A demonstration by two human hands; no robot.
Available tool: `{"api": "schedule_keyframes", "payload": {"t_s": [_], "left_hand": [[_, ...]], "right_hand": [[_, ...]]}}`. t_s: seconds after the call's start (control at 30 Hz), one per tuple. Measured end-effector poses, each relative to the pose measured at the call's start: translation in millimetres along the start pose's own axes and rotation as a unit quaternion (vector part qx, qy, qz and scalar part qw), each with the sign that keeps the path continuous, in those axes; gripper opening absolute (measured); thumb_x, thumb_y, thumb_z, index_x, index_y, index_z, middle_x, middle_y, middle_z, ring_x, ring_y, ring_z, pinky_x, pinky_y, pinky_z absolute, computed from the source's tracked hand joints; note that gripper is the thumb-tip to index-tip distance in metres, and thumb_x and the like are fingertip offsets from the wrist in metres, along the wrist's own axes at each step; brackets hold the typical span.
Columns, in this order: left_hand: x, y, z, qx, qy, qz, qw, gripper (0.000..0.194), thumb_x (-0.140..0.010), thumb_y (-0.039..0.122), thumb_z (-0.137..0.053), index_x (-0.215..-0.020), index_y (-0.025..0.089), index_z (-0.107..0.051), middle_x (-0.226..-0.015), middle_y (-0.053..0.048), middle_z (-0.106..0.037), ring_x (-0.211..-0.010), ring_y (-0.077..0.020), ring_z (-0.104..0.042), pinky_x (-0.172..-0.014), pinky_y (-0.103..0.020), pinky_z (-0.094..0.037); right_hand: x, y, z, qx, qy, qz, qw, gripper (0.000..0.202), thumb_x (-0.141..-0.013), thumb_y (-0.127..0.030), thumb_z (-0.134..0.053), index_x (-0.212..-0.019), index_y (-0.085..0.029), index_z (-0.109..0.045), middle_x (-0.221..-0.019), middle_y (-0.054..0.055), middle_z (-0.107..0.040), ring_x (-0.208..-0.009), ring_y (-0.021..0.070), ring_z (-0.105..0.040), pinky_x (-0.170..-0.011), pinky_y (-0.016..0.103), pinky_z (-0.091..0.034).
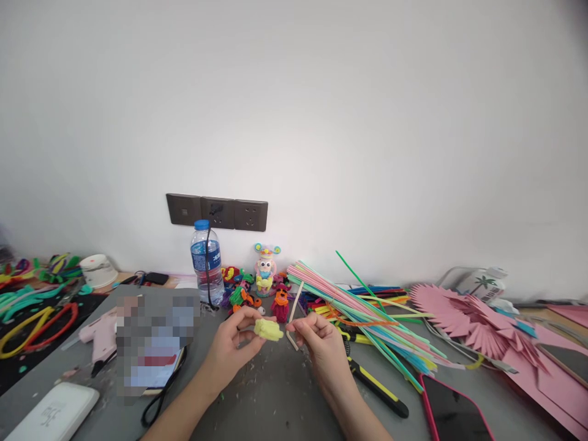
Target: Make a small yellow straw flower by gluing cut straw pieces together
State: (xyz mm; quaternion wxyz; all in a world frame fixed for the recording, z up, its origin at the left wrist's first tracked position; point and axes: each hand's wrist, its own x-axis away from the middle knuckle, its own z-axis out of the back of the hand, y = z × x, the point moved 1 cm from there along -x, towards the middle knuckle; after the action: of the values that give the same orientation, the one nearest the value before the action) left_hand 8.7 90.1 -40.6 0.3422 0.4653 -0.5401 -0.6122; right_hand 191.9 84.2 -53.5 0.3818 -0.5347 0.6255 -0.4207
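in the head view, the left hand (236,343) pinches a pale yellow, fuzzy folded bundle (269,329) between thumb and fingers; the right hand (319,340), apart from it, has its fingertips closed on a thin, cream-coloured bent strip (297,300). a light pinch should spare the bundle's soft pile — and gripping the strip close to its bend should steady it. the strip's far end stands near a small orange-and-pink fuzzy figure (280,304); a black-and-yellow tool handle (379,387) lies right of the right wrist. the grey tabletop (271,398) between the forearms offers most room for moving, on the near side.
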Motion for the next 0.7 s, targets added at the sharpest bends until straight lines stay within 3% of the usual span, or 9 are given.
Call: {"api": "schedule_keyframes", "payload": {"t_s": [0.13, 0.37, 0.7], "left_hand": [[-1.2, -3.6, 1.1, -0.005, 0.004, 0.005, 1.000, 0.017, -0.081, 0.029, -0.064, -0.091, 0.019, -0.054, -0.098, -0.011, -0.070, -0.096, -0.0233, -0.065, -0.081, -0.031, -0.052], [1.3, -1.0, 0.5, -0.018, 0.009, 0.011, 1.000, 0.017, -0.081, 0.030, -0.064, -0.089, 0.018, -0.055, -0.096, -0.010, -0.068, -0.093, -0.0227, -0.065, -0.081, -0.031, -0.052], [-1.1, -7.7, 3.8, -0.001, 0.033, 0.021, 0.999, 0.019, -0.080, 0.029, -0.066, -0.092, 0.019, -0.056, -0.098, -0.007, -0.070, -0.094, -0.0209, -0.066, -0.081, -0.028, -0.053]], "right_hand": [[0.0, -2.9, 2.1, -0.039, 0.039, 0.018, 0.998, 0.040, -0.058, -0.049, -0.084, -0.054, -0.017, -0.059, -0.052, 0.001, -0.064, -0.047, 0.0087, -0.043, -0.049, 0.021, -0.035], [1.3, -3.8, -0.7, -0.066, 0.023, 0.011, 0.997, 0.044, -0.061, -0.047, -0.083, -0.050, -0.019, -0.051, -0.048, -0.001, -0.060, -0.044, 0.0089, -0.043, -0.047, 0.021, -0.035], [0.3, -3.1, 0.9, -0.059, 0.014, -0.020, 0.998, 0.032, -0.060, -0.043, -0.085, -0.071, -0.017, -0.069, -0.071, 0.004, -0.073, -0.056, 0.0106, -0.053, -0.057, 0.023, -0.040]]}}
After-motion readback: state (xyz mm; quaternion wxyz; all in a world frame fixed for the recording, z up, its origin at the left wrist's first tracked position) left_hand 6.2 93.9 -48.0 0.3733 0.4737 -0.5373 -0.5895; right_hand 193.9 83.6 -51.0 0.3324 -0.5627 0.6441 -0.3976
